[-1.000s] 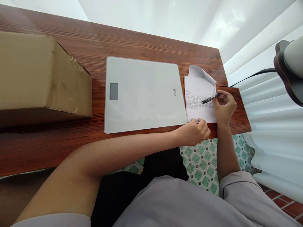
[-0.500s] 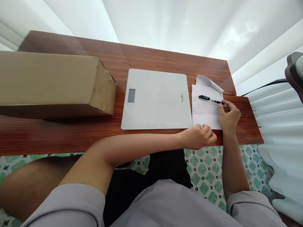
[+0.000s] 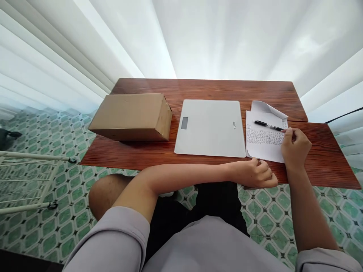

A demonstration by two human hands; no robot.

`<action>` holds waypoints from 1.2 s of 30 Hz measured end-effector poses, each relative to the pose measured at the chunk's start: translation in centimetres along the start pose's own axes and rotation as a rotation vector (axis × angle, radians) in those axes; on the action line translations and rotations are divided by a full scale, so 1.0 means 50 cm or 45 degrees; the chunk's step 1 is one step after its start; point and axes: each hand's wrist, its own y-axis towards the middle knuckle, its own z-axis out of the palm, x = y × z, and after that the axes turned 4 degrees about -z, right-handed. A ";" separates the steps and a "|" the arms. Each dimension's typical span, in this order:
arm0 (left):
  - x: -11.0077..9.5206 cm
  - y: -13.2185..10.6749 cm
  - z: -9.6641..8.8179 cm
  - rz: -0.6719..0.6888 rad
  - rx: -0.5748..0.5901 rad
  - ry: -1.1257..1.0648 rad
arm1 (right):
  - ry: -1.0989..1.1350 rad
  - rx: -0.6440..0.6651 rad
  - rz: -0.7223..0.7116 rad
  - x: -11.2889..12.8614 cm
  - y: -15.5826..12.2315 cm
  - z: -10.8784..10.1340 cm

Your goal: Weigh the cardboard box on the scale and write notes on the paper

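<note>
The left arm is reaching across the body, and the left hand (image 3: 259,174) is curled in a loose fist, holding nothing, resting at the near edge of the brown wooden table (image 3: 198,87) just below the white sheet of paper covered in small writing (image 3: 265,145). The right hand (image 3: 295,144) is resting on the right side of that paper with its fingers bent. It is touching the tip end of the black pen (image 3: 268,125), which is lying flat across the top of the paper. A second ago this hand was gripping the pen and holding it over the writing; now the pen is lying down. The flat white glass scale (image 3: 211,128) is sitting just beside the paper, and the brown cardboard box (image 3: 132,116) is sitting to its left.
</note>
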 end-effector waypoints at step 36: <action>0.143 -0.451 -0.359 -1.717 -0.498 0.525 | -0.193 -0.137 -0.527 0.193 -0.016 0.001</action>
